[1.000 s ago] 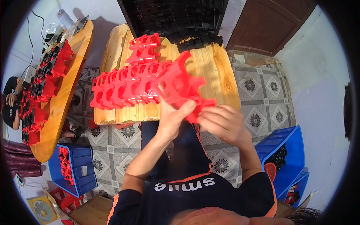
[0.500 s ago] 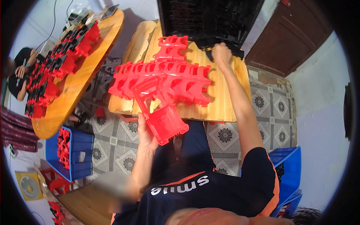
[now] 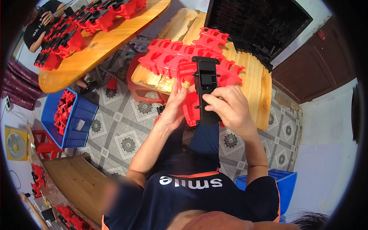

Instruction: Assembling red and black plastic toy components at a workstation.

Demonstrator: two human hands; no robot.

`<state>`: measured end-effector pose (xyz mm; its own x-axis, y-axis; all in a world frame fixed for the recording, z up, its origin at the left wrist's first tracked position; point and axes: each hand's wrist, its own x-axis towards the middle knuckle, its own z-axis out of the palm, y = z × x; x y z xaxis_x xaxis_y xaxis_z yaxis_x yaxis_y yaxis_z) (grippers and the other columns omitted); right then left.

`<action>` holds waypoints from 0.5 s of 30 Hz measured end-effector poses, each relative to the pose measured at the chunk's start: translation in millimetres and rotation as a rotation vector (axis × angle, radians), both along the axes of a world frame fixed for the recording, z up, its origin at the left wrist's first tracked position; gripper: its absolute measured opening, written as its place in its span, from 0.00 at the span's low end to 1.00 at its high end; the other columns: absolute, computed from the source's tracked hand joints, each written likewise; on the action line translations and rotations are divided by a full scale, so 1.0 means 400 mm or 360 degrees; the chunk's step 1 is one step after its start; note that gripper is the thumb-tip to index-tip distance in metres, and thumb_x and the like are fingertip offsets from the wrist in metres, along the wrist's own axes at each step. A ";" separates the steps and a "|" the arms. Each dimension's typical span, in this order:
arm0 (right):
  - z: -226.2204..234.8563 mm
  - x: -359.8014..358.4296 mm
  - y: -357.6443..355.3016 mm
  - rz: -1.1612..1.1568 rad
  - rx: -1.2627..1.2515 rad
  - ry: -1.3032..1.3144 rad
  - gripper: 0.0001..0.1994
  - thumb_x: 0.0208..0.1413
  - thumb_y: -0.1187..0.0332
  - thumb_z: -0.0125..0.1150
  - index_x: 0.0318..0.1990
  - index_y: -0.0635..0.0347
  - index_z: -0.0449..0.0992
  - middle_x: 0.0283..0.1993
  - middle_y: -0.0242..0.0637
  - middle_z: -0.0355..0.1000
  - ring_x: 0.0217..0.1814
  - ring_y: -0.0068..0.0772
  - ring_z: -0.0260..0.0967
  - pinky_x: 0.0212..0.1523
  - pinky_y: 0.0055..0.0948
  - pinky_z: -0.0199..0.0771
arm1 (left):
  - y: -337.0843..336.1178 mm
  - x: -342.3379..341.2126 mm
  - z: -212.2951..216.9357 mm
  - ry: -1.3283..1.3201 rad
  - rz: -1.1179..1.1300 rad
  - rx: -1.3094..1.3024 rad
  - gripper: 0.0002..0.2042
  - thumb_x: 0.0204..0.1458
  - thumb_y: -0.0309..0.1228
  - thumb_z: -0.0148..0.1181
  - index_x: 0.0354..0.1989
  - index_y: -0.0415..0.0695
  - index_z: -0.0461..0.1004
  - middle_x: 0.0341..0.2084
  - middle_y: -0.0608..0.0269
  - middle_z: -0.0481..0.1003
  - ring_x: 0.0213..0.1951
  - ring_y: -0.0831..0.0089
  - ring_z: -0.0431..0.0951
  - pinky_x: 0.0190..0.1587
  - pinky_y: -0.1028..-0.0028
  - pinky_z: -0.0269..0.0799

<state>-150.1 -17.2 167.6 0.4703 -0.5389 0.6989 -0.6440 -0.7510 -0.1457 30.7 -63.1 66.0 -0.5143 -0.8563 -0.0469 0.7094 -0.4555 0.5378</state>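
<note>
My left hand point(image 3: 174, 105) grips the left edge of a red plastic frame part point(image 3: 188, 103) held upright in front of me. My right hand point(image 3: 228, 107) presses a black plastic plate point(image 3: 205, 82) flat against that red part, fingers over its lower half. Both hands hover just before the near edge of a wooden table point(image 3: 255, 90). Behind them, a row of similar red plastic parts point(image 3: 172, 57) lies on the table.
A stack of black parts point(image 3: 253, 27) fills the table's far side. A second wooden table point(image 3: 103, 42) at left carries red and black assemblies, with another person point(image 3: 40, 23) beside it. A blue crate point(image 3: 67, 115) of red parts stands on the tiled floor; another blue crate point(image 3: 285, 188) is at right.
My right hand came back from the black stack with a black plate and set it against the red part. My left hand raised the red part upright.
</note>
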 end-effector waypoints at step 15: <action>-0.032 0.049 -0.014 -0.0023 0.0011 -0.0068 0.20 0.43 0.65 0.72 0.45 0.62 0.78 0.41 0.39 0.73 0.44 0.40 0.71 0.44 0.35 0.71 | 0.033 0.038 0.044 -0.0264 0.0246 -0.0385 0.50 0.54 0.32 0.63 0.74 0.51 0.28 0.64 0.49 0.59 0.63 0.61 0.65 0.63 0.61 0.62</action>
<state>-130.6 -22.7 154.9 0.4324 -0.5501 0.7144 -0.6479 -0.7406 -0.1781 45.7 -49.9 83.5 -0.3796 -0.9202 0.0951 0.6539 -0.1942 0.7313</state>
